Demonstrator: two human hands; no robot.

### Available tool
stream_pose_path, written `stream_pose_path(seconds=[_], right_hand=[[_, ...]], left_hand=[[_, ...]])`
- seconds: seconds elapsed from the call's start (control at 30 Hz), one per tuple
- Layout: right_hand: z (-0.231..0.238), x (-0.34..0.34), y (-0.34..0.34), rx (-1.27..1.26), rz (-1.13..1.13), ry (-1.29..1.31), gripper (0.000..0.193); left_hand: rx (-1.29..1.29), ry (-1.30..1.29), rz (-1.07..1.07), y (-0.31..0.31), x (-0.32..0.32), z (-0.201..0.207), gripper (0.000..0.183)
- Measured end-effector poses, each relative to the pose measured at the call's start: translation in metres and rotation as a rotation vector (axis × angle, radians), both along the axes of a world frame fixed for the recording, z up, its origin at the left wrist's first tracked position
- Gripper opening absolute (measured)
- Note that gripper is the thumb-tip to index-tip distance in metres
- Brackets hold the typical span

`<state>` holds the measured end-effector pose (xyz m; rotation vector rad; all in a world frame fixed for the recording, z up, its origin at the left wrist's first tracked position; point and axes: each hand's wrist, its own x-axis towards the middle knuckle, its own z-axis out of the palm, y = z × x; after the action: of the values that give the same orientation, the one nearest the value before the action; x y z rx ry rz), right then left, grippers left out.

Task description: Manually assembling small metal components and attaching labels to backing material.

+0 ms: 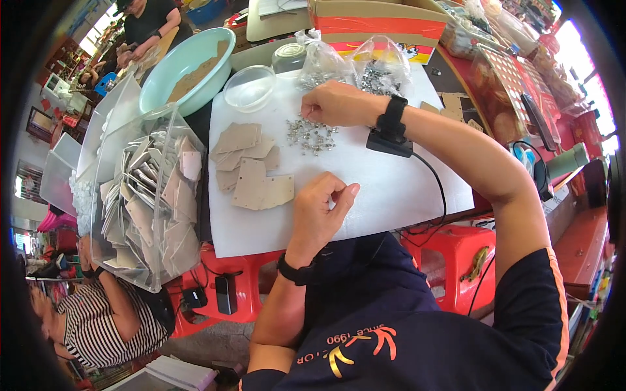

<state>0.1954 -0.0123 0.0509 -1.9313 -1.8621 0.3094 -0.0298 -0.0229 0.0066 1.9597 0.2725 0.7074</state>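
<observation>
My right hand (339,103) reaches over the far edge of a loose pile of small shiny metal pieces (313,138), its fingers drawn together and pointing down. Whatever is between those fingertips is hidden. Nearer to me, above the white work surface (385,202), my left hand (319,214) has curled fingers with the thumb lying along them. I cannot make out anything inside it. Just left of that hand lies a stack of flat grey-beige card pieces (251,182), overlapping, some with small holes near their corners.
A clear plastic bin (160,277) full of similar cards stands at left. Behind it sits a pale green basin (218,73). A clear round tub (250,89) and a bag of metal pieces (381,72) line the back. Red stools (450,264) stand below; other people are at left.
</observation>
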Motion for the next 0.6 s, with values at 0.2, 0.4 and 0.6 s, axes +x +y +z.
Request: stream_pose_path(seconds=[0.2, 0.4, 0.6], right_hand=[[-0.016, -0.001, 0.011, 0.02, 0.062, -0.005, 0.012], [-0.01, 0.001, -0.002, -0.012, -0.015, -0.07, 0.012], [-0.003, 0.004, -0.017, -0.117, -0.016, -0.034, 0.011]], left_hand=[[-0.042, -0.032, -0.02, 0.001, 0.0, -0.004, 0.024], [0.002, -0.023, -0.02, 0.001, 0.0, -0.002, 0.025], [-0.016, -0.06, -0.032, 0.002, 0.0, -0.006, 0.024]])
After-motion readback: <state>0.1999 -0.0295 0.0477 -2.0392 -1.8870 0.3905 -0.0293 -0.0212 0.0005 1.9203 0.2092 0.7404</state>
